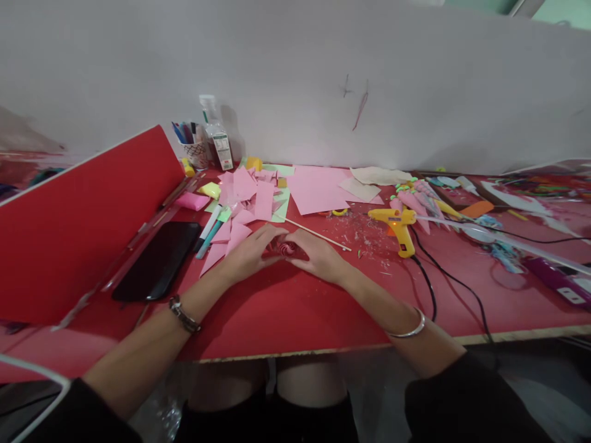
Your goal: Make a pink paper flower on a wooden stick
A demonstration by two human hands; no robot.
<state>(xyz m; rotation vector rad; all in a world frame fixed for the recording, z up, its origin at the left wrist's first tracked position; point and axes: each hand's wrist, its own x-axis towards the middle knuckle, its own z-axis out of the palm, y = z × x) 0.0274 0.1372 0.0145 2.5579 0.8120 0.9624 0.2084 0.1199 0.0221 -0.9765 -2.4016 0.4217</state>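
Observation:
Both my hands meet at the middle of the red table, fingertips closed around a small round red-and-white striped piece (287,248). My left hand (252,251) grips it from the left, and my right hand (319,255) from the right. What kind of thing it is does not show clearly, since the fingers cover its edges. Just beyond the fingers lies a thin pale stick (318,235). Cut pink paper pieces (242,212) are heaped close to the left hand, and a larger pink sheet (317,189) lies behind both hands.
A yellow glue gun (398,227) with a black cord lies to the right, beside pink cone shapes (418,200). A black phone (159,261), a marker (210,237) and a red board (87,227) are on the left. At the back stand a bottle (218,138) and a pen cup (196,152).

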